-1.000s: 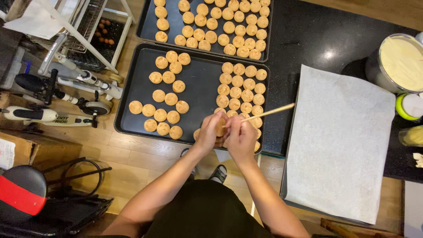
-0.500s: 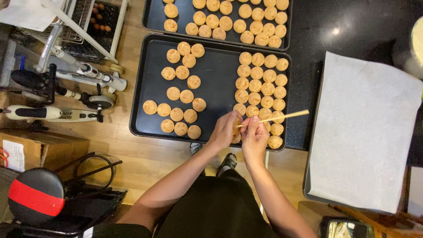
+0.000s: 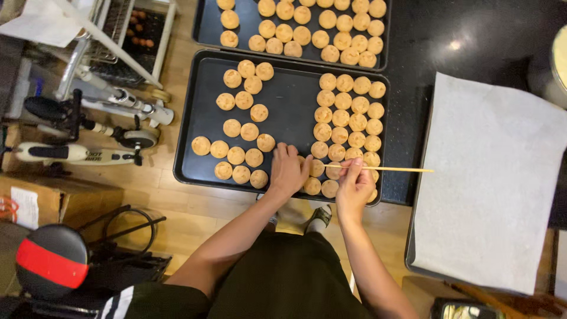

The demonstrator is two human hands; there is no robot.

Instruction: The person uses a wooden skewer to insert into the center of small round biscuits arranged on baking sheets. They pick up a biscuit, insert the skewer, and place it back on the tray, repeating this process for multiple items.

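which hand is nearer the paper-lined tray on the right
Right. The right hand, holding a skewer, is just left of the lined tray; the left hand rests farther left on the baking tray.

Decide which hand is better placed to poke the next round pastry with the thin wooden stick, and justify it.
Right. The right hand already pinches the wooden stick above the packed pastries, while the left hand lies flat on the tray.
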